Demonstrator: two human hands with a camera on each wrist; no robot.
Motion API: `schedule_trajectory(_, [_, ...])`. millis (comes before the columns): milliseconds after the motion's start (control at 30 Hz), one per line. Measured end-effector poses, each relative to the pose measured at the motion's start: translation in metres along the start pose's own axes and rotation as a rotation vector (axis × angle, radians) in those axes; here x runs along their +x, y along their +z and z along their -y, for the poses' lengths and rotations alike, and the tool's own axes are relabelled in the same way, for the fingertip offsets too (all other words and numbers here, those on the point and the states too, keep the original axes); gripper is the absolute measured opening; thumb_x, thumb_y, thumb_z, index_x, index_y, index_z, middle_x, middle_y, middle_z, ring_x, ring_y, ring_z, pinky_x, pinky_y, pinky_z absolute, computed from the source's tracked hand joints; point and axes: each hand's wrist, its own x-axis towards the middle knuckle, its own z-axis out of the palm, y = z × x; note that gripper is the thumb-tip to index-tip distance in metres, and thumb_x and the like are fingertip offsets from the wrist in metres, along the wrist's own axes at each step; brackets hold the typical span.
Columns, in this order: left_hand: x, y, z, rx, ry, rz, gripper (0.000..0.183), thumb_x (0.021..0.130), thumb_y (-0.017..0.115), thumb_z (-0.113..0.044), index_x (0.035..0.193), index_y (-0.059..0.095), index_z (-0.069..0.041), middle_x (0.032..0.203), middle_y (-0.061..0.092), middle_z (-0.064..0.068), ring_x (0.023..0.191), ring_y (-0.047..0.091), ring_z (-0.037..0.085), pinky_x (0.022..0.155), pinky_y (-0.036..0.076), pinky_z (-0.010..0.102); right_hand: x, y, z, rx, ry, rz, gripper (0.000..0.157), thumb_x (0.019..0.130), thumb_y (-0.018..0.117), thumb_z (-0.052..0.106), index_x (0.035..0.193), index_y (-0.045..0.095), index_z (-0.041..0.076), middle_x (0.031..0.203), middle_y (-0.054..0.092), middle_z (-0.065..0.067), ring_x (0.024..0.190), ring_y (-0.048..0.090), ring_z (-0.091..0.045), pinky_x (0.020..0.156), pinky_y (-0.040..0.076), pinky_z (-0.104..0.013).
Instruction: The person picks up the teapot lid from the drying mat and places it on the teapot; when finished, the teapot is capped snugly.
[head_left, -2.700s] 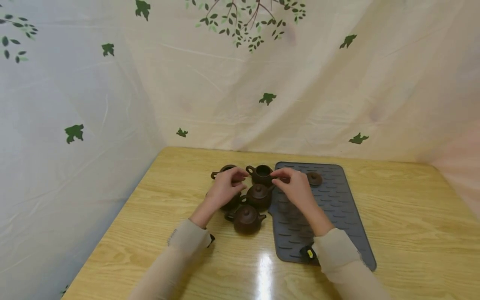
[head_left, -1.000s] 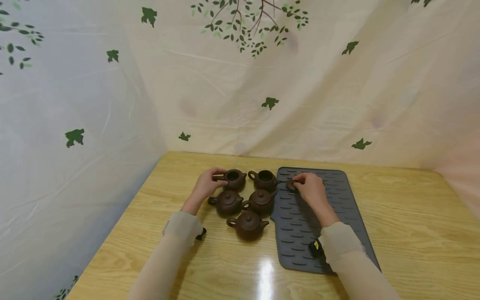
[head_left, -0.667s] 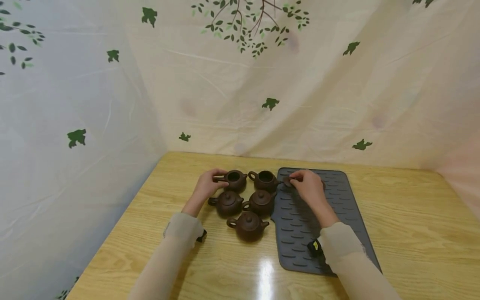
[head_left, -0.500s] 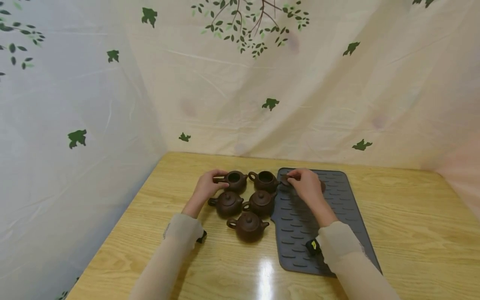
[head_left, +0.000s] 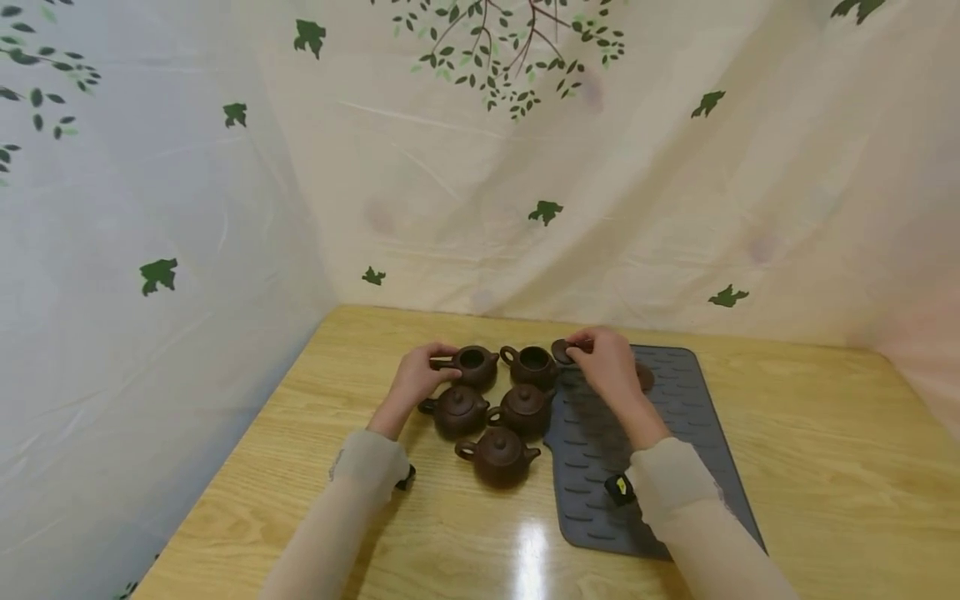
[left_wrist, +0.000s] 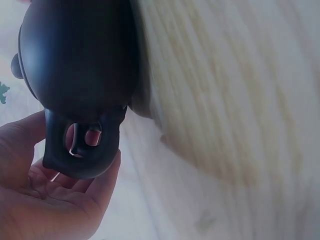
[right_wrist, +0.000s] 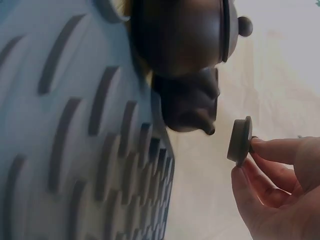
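Observation:
My left hand (head_left: 420,373) grips the handle of the back-left teapot (head_left: 483,377), a dark brown pot without a lid. In the left wrist view, a lidded teapot (left_wrist: 80,60) partly hides that grip. By its knob, a small round lid (right_wrist: 239,139) is pinched in my right hand (head_left: 606,360), its underside facing the pots in the right wrist view. The lid is raised beside the back-right teapot (head_left: 527,373), whose mouth is uncovered, near its spout. In front stand three lidded teapots: one left (head_left: 459,414), one right (head_left: 525,412), one nearest (head_left: 501,462).
A dark grey ridged mat (head_left: 675,417) lies right of the pots on the wooden table (head_left: 817,450). A second lid (head_left: 646,377) rests on it, partly behind my right hand. A pale leaf-patterned curtain (head_left: 637,200) hangs behind the table.
Both hands hovered over the pots earlier. My left hand then took the back-left teapot's handle and stayed. My right hand took a lid on the mat, raising it leftward towards the back-right teapot.

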Motion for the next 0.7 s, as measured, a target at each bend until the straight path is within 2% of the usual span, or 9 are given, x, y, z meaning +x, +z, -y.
schedule_trajectory(300, [-0.002, 0.002, -0.001, -0.004, 0.008, -0.014, 0.038, 0.086, 0.077, -0.009, 0.123, 0.069, -0.006, 0.126, 0.069, 0.015, 0.116, 0.067, 0.034, 0.093, 0.058, 0.042, 0.002, 0.013, 0.027, 0.069, -0.059, 0.026, 0.020, 0.096, 0.067, 0.015, 0.113, 0.073, 0.008, 0.121, 0.069, -0.016, 0.107, 0.068, -0.033, 0.084, 0.059, -0.047])
schedule_trajectory(700, [-0.005, 0.002, -0.001, -0.014, 0.028, -0.024, 0.036, 0.086, 0.078, -0.007, 0.120, 0.070, -0.005, 0.123, 0.070, 0.016, 0.114, 0.068, 0.035, 0.089, 0.060, 0.040, 0.005, 0.054, 0.062, 0.085, -0.099, 0.069, 0.014, 0.092, 0.072, 0.015, 0.105, 0.075, 0.011, 0.107, 0.074, -0.008, 0.097, 0.070, -0.025, 0.079, 0.060, -0.038])
